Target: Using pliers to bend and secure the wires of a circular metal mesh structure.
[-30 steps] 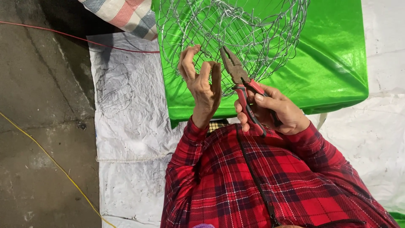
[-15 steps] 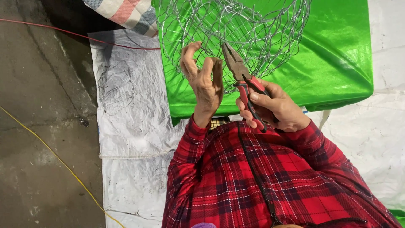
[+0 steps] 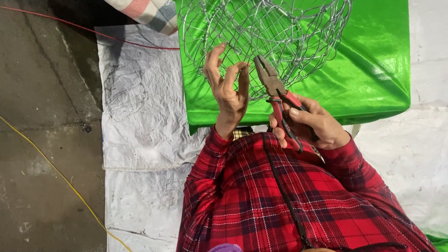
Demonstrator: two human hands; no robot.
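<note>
The right hand (image 3: 312, 123) grips red-handled pliers (image 3: 280, 100) beside the half-curled left hand (image 3: 228, 91) fingering a wire basket (image 3: 266, 32), seemingly light, springy, best held by its rim.

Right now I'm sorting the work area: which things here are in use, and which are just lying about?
In use:
left hand at the wire mesh basket
right hand holding red-handled pliers
green sheet under the basket

Lying about:
red cord
yellow cord
white sheet
checked cloth
</note>
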